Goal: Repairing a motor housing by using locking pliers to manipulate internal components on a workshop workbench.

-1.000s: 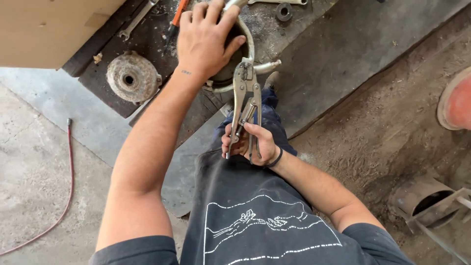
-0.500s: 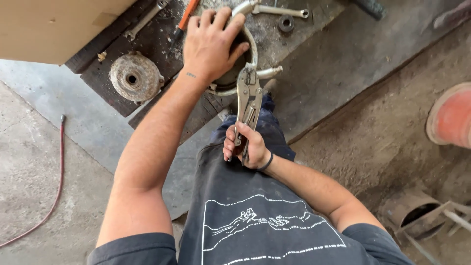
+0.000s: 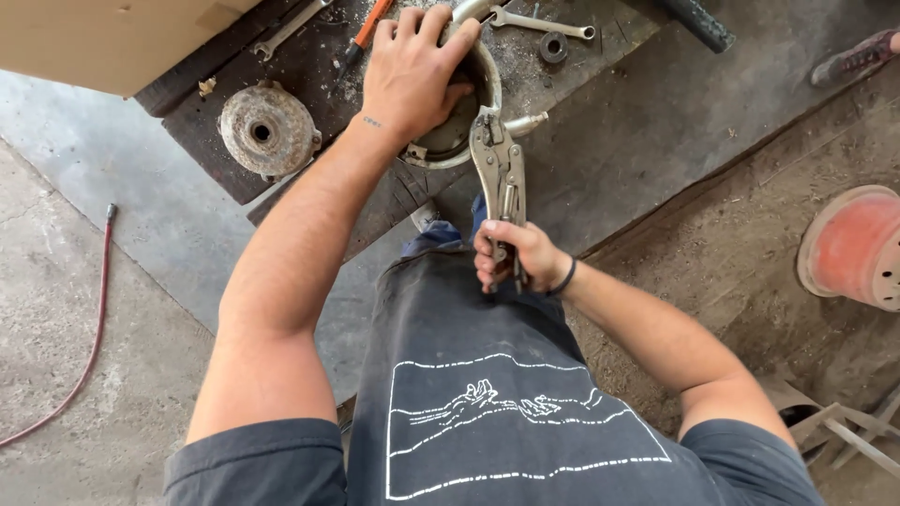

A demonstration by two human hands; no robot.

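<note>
Left hand presses down, fingers spread, on round metal housing atop table; right hand fist-tight around locking pliers clamped to housing rim.

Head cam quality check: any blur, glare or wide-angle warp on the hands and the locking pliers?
Head view: even, soft daylight, no hard shadows or glare. Left hand on the round metal housing and right hand gripping the locking pliers are sharp, no motion blur. Wide-angle warp stretches the forearms and bends the dark workbench edge. The orange drum is cropped at the frame's right.
</note>
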